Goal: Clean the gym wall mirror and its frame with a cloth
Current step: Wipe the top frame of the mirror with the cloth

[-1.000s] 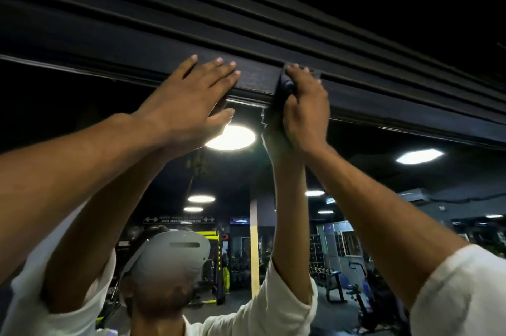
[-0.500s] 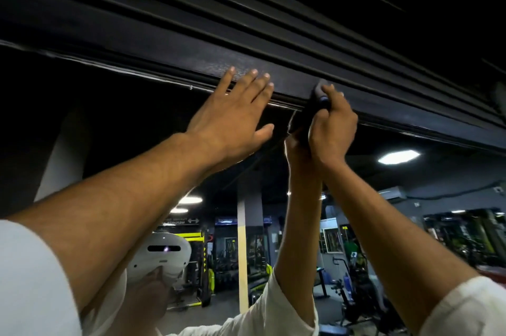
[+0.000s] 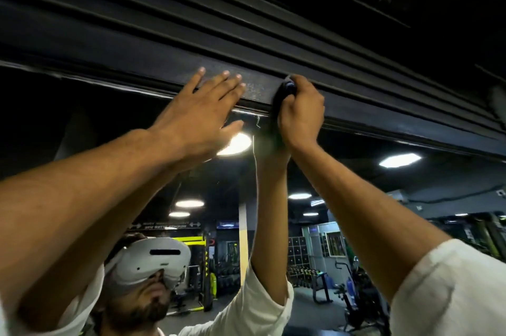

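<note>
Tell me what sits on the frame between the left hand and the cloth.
Nothing: in the head view, only a bare stretch of the dark frame separates the left hand from the cloth gripped by the right hand.

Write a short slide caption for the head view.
Right hand presses a dark cloth on the mirror's top frame; left hand lies flat beside it.

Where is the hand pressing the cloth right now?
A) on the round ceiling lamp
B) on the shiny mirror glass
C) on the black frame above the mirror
C: the right hand grips the dark cloth against the black frame, just above the mirror's top edge.
</note>
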